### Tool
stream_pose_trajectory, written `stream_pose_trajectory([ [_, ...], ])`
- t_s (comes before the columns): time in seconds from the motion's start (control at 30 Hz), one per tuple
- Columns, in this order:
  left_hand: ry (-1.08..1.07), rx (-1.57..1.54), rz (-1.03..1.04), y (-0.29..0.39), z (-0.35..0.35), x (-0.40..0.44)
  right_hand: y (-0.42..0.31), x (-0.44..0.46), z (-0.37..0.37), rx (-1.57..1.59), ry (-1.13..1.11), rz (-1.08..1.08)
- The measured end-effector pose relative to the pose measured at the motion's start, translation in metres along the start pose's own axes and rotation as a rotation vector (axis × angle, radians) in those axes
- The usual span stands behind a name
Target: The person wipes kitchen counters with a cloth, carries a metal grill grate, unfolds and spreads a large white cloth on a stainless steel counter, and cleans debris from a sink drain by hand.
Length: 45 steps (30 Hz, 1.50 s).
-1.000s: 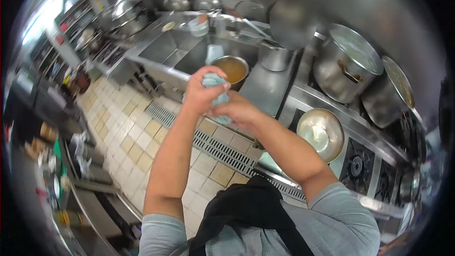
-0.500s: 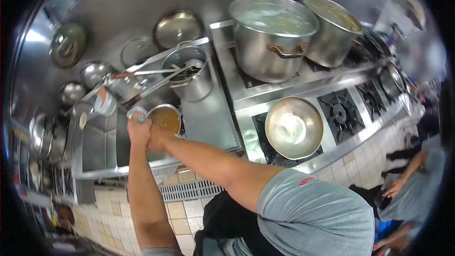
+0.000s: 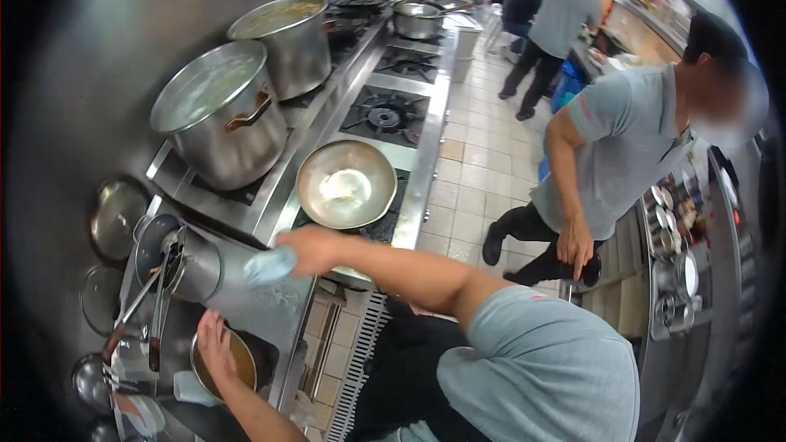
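My right hand point(image 3: 304, 250) is closed on a light blue cloth point(image 3: 270, 267), held over the steel counter point(image 3: 266, 308) just left of the shallow steel pan point(image 3: 346, 185). Lower down, my left hand point(image 3: 216, 352) has its fingers stretched out and holds nothing. It is over the edge of a pot of brown liquid point(image 3: 241, 360) in the sink. Between the wall and the counter, a tall steel pot point(image 3: 199, 266) holds long-handled utensils.
Two large stockpots point(image 3: 233, 135) point(image 3: 299, 57) stand at the back of the stove. A burner point(image 3: 384, 118) lies beyond the pan. A co-worker point(image 3: 610, 147) stands across the aisle, pointing down; another person point(image 3: 565, 12) is farther back.
The view has swung right along the stove. My hands, together on the cloth before, are now apart: the right has carried the cloth toward the stove, the left has opened by the pot.
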<state>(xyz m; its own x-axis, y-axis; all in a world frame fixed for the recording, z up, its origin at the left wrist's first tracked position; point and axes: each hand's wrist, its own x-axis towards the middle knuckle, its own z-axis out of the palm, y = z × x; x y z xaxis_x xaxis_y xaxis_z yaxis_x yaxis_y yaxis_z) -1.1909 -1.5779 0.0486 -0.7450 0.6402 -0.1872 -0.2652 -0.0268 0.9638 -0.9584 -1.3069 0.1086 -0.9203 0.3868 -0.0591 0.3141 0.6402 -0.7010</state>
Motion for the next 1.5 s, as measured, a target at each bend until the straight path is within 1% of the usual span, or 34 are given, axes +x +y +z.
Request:
stream_pose_trajectory([
  [0.03,0.052,0.114,0.007,-0.013,-0.033,0.001,0.016,-0.034,-0.031,0.088,0.123,0.061],
  [0.07,0.101,0.229,0.016,-0.021,-0.048,0.005,0.043,-0.064,-0.052,0.08,0.271,0.134],
  [0.1,0.187,0.251,-0.026,-0.01,-0.037,-0.002,0.064,-0.099,-0.079,0.195,0.328,0.286],
  [0.13,0.274,0.278,-0.071,0.003,-0.024,-0.016,0.099,-0.134,-0.092,0.223,0.514,0.312],
  [0.17,0.232,0.293,-0.071,0.006,-0.012,-0.016,0.123,-0.17,-0.103,0.435,0.63,0.486],
  [0.2,0.193,0.269,0.017,0.007,-0.001,-0.014,0.162,-0.202,-0.104,0.403,0.798,0.499],
  [0.23,0.16,0.235,0.105,0.007,0.013,-0.014,0.172,-0.238,-0.107,0.492,0.934,0.616],
  [0.27,0.128,0.237,0.106,0.011,0.04,-0.018,0.18,-0.268,-0.111,0.578,1.065,0.723],
  [0.33,-0.017,0.167,0.256,0.026,0.126,-0.033,0.2,-0.319,-0.116,0.831,1.341,0.844],
  [0.37,-0.111,0.18,0.265,0.03,0.174,-0.048,0.21,-0.337,-0.116,0.834,1.363,0.855],
  [0.43,-0.367,0.158,0.29,0.025,0.263,-0.07,0.235,-0.372,-0.125,0.898,1.656,0.859],
  [0.47,-0.523,0.129,0.3,0.014,0.3,-0.078,0.261,-0.391,-0.124,0.902,1.68,0.862],
  [0.53,-0.745,0.13,0.301,-0.007,0.374,-0.101,0.317,-0.428,-0.126,0.657,1.625,0.945],
  [0.57,-0.821,0.113,0.254,-0.019,0.406,-0.109,0.318,-0.439,-0.134,0.7,1.598,1.114],
  [0.6,-0.898,0.094,0.203,-0.033,0.434,-0.116,0.333,-0.452,-0.135,0.7,1.626,1.118],
  [0.63,-0.942,0.086,0.19,-0.048,0.456,-0.119,0.345,-0.466,-0.133,0.54,1.608,1.093],
  [0.67,-0.974,0.114,0.186,-0.055,0.475,-0.126,0.356,-0.478,-0.133,0.379,1.578,1.068],
  [0.7,-1.004,0.096,0.129,-0.065,0.492,-0.128,0.341,-0.485,-0.137,0.551,1.667,0.92],
  [0.73,-1.029,0.079,0.069,-0.077,0.506,-0.13,0.326,-0.488,-0.14,0.544,1.683,0.934],
  [0.8,-1.037,0.076,-0.055,-0.105,0.534,-0.128,0.313,-0.485,-0.148,0.73,1.756,0.67],
  [0.87,-1.016,0.144,-0.192,-0.125,0.562,-0.131,0.325,-0.479,-0.148,0.666,1.601,0.692],
  [0.93,-1.089,0.151,-0.22,-0.149,0.59,-0.124,0.307,-0.46,-0.161,0.699,1.511,0.655],
  [1.0,-1.083,0.17,-0.418,-0.161,0.62,-0.126,0.321,-0.434,-0.161,0.572,1.49,0.542],
  [1.07,-1.082,0.184,-0.459,-0.163,0.656,-0.127,0.323,-0.409,-0.172,0.452,1.368,0.519],
  [1.13,-1.043,-0.056,-0.671,-0.162,0.694,-0.123,0.31,-0.397,-0.194,0.187,1.17,0.44],
  [1.17,-1.122,-0.204,-0.698,-0.164,0.714,-0.116,0.32,-0.393,-0.2,0.19,1.173,0.45],
  [1.2,-1.124,-0.2,-0.708,-0.173,0.734,-0.107,0.33,-0.388,-0.206,0.129,1.074,0.375],
  [1.23,-1.116,-0.171,-0.578,-0.184,0.756,-0.096,0.34,-0.383,-0.215,0.072,0.977,0.3],
  [1.27,-1.105,-0.144,-0.448,-0.192,0.777,-0.086,0.35,-0.384,-0.226,0.076,0.981,0.311],
  [1.33,-1.085,-0.112,-0.475,-0.188,0.816,-0.078,0.365,-0.396,-0.247,0.219,0.992,0.363],
  [1.37,-1.154,-0.016,-0.428,-0.198,0.838,-0.069,0.373,-0.408,-0.261,0.206,0.986,0.463],
  [1.4,-1.221,0.083,-0.379,-0.197,0.859,-0.066,0.384,-0.419,-0.271,0.207,0.996,0.471],
  [1.47,-1.282,0.102,-0.352,-0.192,0.901,-0.076,0.406,-0.442,-0.284,0.425,1.047,0.616],
  [1.5,-1.349,0.151,-0.315,-0.189,0.921,-0.083,0.412,-0.45,-0.288,0.438,1.055,0.626],
])
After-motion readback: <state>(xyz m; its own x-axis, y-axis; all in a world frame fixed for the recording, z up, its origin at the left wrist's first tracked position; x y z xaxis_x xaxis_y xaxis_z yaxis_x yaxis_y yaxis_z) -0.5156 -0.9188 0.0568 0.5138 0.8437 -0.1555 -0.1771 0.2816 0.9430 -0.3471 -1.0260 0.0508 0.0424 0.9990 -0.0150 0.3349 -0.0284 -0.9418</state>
